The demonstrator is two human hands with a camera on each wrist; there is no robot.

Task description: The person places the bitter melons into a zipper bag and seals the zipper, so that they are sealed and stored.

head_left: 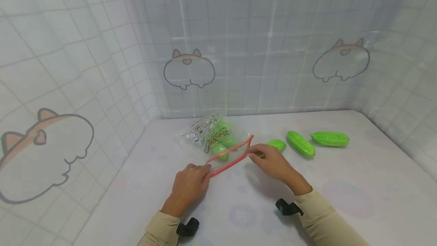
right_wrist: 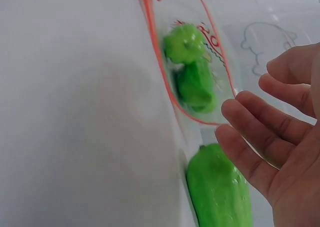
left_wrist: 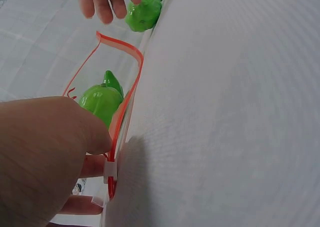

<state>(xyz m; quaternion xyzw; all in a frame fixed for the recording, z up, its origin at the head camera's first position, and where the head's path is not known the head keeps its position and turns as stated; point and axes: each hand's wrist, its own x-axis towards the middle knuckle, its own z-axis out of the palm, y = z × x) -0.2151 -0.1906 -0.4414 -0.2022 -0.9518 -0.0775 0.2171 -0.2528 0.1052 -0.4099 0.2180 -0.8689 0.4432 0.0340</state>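
Observation:
A clear zip bag with a red rim point(head_left: 228, 166) lies on the table, its mouth gaping toward me. Inside are a few glossy green cucumber-shaped pieces point(head_left: 218, 148). My left hand point(head_left: 191, 185) pinches the bag's left corner, by a white slider point(left_wrist: 110, 171) in the left wrist view. Beside the right end of the mouth is my right hand point(head_left: 271, 162), its fingers spread and loosely bent in the right wrist view, holding nothing. Just beyond this hand lies a loose green piece point(right_wrist: 217, 187), partly hidden by it in the head view.
Two more green pieces, one slanted point(head_left: 301, 144) and one lying sideways point(head_left: 329, 139), rest farther right on the white table point(head_left: 239, 200). Tiled-pattern curtains point(head_left: 259, 67) with dog drawings hang behind and at both sides.

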